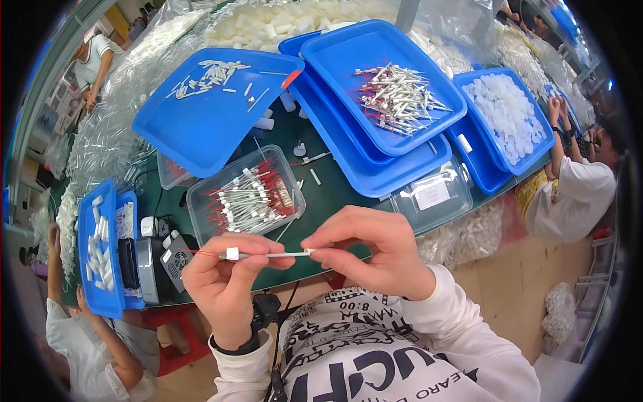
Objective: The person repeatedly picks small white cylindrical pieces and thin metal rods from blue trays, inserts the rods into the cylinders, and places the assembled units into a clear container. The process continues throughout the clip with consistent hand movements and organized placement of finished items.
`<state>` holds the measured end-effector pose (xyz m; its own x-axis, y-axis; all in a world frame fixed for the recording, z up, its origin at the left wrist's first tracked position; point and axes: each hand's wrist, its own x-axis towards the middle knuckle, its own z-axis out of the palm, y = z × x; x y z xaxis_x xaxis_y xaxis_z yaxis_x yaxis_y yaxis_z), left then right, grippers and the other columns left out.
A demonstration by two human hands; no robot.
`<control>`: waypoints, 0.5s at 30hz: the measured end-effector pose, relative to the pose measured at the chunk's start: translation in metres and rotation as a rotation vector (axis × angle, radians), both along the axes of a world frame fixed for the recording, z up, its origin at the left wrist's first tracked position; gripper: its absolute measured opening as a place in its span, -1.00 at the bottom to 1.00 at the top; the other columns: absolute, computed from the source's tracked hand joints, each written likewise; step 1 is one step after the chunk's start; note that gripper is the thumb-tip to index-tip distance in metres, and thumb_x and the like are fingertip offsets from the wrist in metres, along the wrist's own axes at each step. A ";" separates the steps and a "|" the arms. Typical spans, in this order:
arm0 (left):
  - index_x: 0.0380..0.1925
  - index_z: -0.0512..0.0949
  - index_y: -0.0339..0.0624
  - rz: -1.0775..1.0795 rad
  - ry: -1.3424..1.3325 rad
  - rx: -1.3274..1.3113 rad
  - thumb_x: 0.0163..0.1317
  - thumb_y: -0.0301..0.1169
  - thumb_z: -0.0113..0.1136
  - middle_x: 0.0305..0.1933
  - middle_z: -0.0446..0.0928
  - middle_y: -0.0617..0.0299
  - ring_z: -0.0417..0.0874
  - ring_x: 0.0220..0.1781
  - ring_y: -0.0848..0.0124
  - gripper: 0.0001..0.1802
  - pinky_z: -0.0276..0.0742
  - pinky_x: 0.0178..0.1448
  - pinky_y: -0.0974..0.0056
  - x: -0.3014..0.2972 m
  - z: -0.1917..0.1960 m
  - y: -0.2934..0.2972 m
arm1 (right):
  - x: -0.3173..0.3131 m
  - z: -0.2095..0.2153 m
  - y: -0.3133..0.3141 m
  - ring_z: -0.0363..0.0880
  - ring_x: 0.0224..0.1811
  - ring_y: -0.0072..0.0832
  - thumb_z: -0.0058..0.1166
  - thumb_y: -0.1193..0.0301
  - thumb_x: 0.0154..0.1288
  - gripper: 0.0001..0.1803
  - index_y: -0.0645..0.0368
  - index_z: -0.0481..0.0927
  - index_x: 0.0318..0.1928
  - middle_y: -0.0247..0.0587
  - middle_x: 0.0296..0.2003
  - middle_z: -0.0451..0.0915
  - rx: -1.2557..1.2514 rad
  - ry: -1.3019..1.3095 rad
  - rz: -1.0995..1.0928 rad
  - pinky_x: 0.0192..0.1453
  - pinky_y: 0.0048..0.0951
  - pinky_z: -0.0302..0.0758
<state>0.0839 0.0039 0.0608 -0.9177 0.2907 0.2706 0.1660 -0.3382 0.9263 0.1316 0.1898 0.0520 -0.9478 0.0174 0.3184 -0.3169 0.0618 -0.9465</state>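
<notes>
In front of my chest I hold a thin white rod with a red wire (284,254) level. A white collar sits near its left end, and the red wire sticks out beyond that. My left hand (224,275) is closed around the collar end. At the other end, the thumb and forefinger of my right hand (378,248) pinch the tip, where a small white piece shows; its shape is mostly hidden. Just beyond my hands, a clear plastic box (192,199) holds many similar rods with white collars and red wires.
Behind lies a blue tray (157,120) of small white tubes. Stacked blue trays (328,57) hold more rods; another blue tray (546,137) holds translucent white pieces. A grey device (147,271) and a tray of white cylinders (87,268) stand left. Other people work on both sides.
</notes>
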 end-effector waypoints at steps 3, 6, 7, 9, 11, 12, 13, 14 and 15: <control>-0.35 0.51 -0.48 0.002 0.013 0.005 0.21 -0.66 0.13 -0.35 0.60 -0.12 0.71 -0.39 0.16 -0.95 0.73 -0.29 0.21 0.000 -0.004 0.004 | 0.005 0.000 0.003 0.65 -0.34 -0.53 0.22 0.59 0.17 -0.85 0.25 0.67 -0.21 -0.23 -0.32 0.65 0.006 -0.008 0.005 -0.29 -0.56 0.59; -0.35 0.50 -0.47 0.000 0.026 0.006 0.21 -0.65 0.13 -0.35 0.60 -0.13 0.71 -0.40 0.17 -0.95 0.73 -0.29 0.21 0.001 -0.006 0.007 | 0.009 -0.002 0.005 0.64 -0.34 -0.53 0.22 0.60 0.16 -0.83 0.26 0.67 -0.20 -0.22 -0.33 0.65 -0.062 -0.034 -0.007 -0.30 -0.56 0.59; -0.35 0.50 -0.46 -0.003 0.025 0.014 0.21 -0.65 0.14 -0.35 0.60 -0.13 0.71 -0.39 0.17 -0.95 0.73 -0.29 0.21 0.001 -0.007 0.008 | 0.010 -0.003 0.005 0.64 -0.34 -0.53 0.22 0.60 0.16 -0.83 0.27 0.67 -0.19 -0.21 -0.33 0.65 -0.100 -0.049 -0.014 -0.30 -0.56 0.59; -0.35 0.50 -0.46 -0.001 0.028 0.031 0.21 -0.65 0.14 -0.34 0.60 -0.13 0.71 -0.39 0.17 -0.95 0.73 -0.29 0.21 0.002 -0.009 0.011 | 0.012 -0.003 0.005 0.64 -0.34 -0.53 0.22 0.61 0.16 -0.82 0.27 0.67 -0.19 -0.20 -0.33 0.65 -0.100 -0.052 -0.019 -0.30 -0.56 0.59; -0.34 0.49 -0.46 0.010 0.036 0.050 0.22 -0.64 0.14 -0.34 0.60 -0.12 0.71 -0.38 0.18 -0.95 0.73 -0.29 0.21 0.003 -0.010 0.013 | 0.012 -0.003 0.005 0.64 -0.34 -0.52 0.22 0.61 0.16 -0.82 0.28 0.67 -0.19 -0.20 -0.33 0.65 -0.075 -0.035 -0.024 -0.29 -0.56 0.60; -0.34 0.49 -0.46 0.009 0.031 0.046 0.22 -0.64 0.14 -0.33 0.59 -0.12 0.71 -0.37 0.18 -0.95 0.73 -0.28 0.21 0.003 -0.011 0.013 | 0.012 -0.003 0.007 0.64 -0.33 -0.52 0.22 0.62 0.16 -0.83 0.28 0.68 -0.19 -0.19 -0.33 0.65 -0.048 -0.015 -0.028 -0.29 -0.56 0.60; -0.34 0.49 -0.45 0.008 0.026 0.041 0.22 -0.64 0.14 -0.32 0.59 -0.12 0.71 -0.37 0.19 -0.94 0.73 -0.28 0.21 0.003 -0.013 0.013 | 0.011 -0.004 0.008 0.65 -0.33 -0.52 0.22 0.62 0.16 -0.83 0.28 0.68 -0.19 -0.19 -0.33 0.65 -0.021 0.005 -0.031 -0.29 -0.57 0.60; -0.34 0.49 -0.45 0.007 0.022 0.036 0.23 -0.63 0.14 -0.32 0.59 -0.12 0.71 -0.36 0.19 -0.94 0.73 -0.28 0.22 0.003 -0.013 0.014 | 0.012 -0.004 0.008 0.65 -0.33 -0.52 0.22 0.62 0.16 -0.83 0.28 0.68 -0.20 -0.19 -0.33 0.65 -0.019 -0.001 -0.041 -0.29 -0.57 0.60; -0.34 0.49 -0.45 -0.002 0.024 0.035 0.23 -0.63 0.14 -0.32 0.59 -0.12 0.71 -0.36 0.19 -0.94 0.73 -0.27 0.21 0.003 -0.014 0.014 | 0.012 -0.005 0.008 0.64 -0.34 -0.52 0.22 0.62 0.16 -0.83 0.28 0.68 -0.20 -0.19 -0.33 0.65 -0.017 -0.005 -0.049 -0.29 -0.57 0.60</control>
